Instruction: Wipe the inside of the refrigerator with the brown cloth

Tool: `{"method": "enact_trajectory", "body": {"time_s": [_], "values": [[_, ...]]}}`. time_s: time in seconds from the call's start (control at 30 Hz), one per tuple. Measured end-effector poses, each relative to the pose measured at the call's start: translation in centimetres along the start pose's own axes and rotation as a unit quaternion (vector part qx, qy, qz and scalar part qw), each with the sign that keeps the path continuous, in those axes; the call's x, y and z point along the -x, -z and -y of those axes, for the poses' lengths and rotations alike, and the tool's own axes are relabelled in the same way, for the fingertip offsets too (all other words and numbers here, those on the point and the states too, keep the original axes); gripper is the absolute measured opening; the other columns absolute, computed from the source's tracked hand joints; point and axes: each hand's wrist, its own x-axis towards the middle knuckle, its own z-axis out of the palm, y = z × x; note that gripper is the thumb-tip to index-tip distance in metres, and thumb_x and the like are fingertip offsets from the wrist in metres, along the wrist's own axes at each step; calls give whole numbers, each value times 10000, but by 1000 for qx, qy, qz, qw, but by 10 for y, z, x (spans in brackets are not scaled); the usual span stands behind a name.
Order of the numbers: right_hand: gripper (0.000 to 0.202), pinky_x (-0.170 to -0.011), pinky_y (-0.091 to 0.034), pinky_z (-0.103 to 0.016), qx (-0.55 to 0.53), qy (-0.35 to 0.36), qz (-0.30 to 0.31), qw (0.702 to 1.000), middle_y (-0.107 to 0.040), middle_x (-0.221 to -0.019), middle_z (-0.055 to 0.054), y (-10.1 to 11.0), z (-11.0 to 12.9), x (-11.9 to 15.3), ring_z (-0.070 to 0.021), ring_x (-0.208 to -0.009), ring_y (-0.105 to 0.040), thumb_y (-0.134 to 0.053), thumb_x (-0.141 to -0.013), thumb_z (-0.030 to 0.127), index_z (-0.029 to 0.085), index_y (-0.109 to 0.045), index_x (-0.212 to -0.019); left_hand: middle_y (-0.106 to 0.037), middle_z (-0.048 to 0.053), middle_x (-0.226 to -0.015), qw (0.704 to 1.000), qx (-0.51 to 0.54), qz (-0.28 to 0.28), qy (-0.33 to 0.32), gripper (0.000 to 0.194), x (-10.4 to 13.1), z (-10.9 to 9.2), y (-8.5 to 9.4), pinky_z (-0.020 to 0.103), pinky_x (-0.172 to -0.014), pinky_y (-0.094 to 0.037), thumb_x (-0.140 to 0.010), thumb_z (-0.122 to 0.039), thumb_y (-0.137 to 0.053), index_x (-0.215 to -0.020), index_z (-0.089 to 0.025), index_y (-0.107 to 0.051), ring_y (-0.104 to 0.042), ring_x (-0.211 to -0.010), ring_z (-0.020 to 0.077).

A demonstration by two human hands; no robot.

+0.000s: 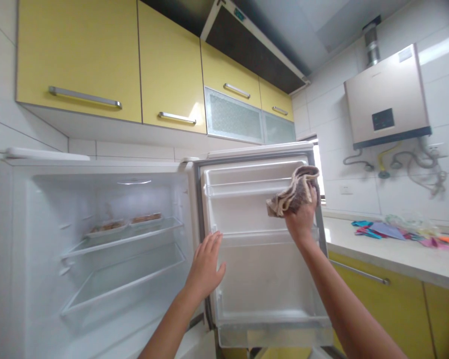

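The refrigerator door (254, 279) stands wide open, its inner side with bins facing me. My right hand (301, 217) is closed round a brown cloth (297, 192), which lies against the upper right part of the door's inside, by the top bin (243, 188). Fingers stretched and thumb apart, my left hand (207, 264) is at the hinge-side edge of the door, near the middle bin (254, 239); whether it touches the door I cannot tell. Left of it is the lit refrigerator interior (41, 249).
Two trays of food, a left one (107, 229) and a right one (145, 219), sit on the upper glass shelf (134, 237). Colourful cloths and bags (389, 230) lie on the right counter (362, 254). Yellow cabinets (78, 55) hang overhead, with a water heater (385, 94) on the right wall.
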Motion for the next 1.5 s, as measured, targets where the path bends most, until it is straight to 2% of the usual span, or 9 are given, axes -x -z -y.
{"method": "enact_trajectory", "body": {"time_s": [0.13, 0.33, 0.53, 0.63, 0.83, 1.1, 1.27, 1.4, 1.5], "values": [[833, -1214, -209, -695, 96, 37, 72, 992, -218, -1671, -233, -31, 38, 7, -421, -1569, -91, -607, -740, 206, 124, -349, -1528, -505, 147, -1561, 996, 88, -16, 0, 684, -6, 7, -1, 553, -1278, -295, -772, -140, -551, -1452, -163, -476, -379, -1511, 283], [724, -1245, -173, -652, 106, 242, 182, 947, -226, -1696, -179, -74, 93, 28, -377, -1589, -71, -542, -872, 194, 163, -324, -1562, -626, 167, -1405, 970, 207, -90, 94, 532, -40, 18, 21, 525, -1157, -453, -782, -164, -532, -1314, -162, -557, -576, -1334, 277], [603, -1269, -253, -574, 16, 481, 318, 817, -404, -1637, -91, -106, 119, 9, -264, -1536, -327, -494, -927, 90, 281, -445, -1497, -693, 104, -1108, 953, 190, -198, 131, 382, -88, 18, 60, 489, -1009, -534, -729, -158, -566, -1110, -181, -572, -658, -1067, 260], [558, -1283, -250, -543, -17, 510, 370, 777, -482, -1592, -34, -99, 115, -8, -216, -1527, -346, -472, -946, 68, 322, -509, -1441, -686, 97, -1105, 952, 179, -214, 129, 361, -96, 19, 66, 495, -1035, -518, -725, -168, -579, -1086, -187, -571, -646, -1081, 261], [581, -1267, -245, -571, 57, 420, 324, 846, -377, -1654, -54, -51, 51, -26, -263, -1554, -289, -482, -952, 94, 315, -454, -1489, -619, 153, -1327, 958, 135, -223, 118, 496, -95, 18, 63, 543, -1146, -460, -756, -169, -565, -1251, -187, -537, -567, -1310, 305], [633, -1246, -218, -617, 180, 177, 93, 963, -366, -1636, -137, -5, -35, -26, -319, -1576, -167, -548, -877, 192, 214, -412, -1495, -320, 184, -1652, 987, 33, -156, 1, 797, -118, -1, 71, 506, -1297, -275, -756, -102, -533, -1528, -145, -338, -314, -1543, 321], [814, -1247, -253, -598, 66, -5, -18, 998, -268, -1645, -209, -15, -43, -26, -324, -1558, -202, -557, -762, 209, 134, -283, -1525, -290, 197, -1667, 991, 18, -136, -7, 805, -127, 2, 69, 508, -1289, -286, -762, -83, -507, -1544, -125, -322, -313, -1542, 333], [875, -1248, -223, -623, 22, -176, -74, 981, -322, -1578, -314, -34, -35, -19, -415, -1521, -240, -579, -764, 335, -4, -265, -1507, -332, 156, -1648, 989, 26, -146, -27, 831, -128, 9, 67, 521, -1281, -300, -745, -69, -507, -1547, -193, -325, -334, -1534, 316], [806, -1243, -210, -639, 45, -164, -64, 983, -335, -1582, -288, -48, -26, -8, -401, -1510, -262, -530, -833, 377, 65, -273, -1530, -350, 176, -1628, 989, 19, -142, -31, 810, -129, 11, 69, 509, -1280, -305, -747, -69, -496, -1536, -159, -342, -333, -1533, 315]]}}
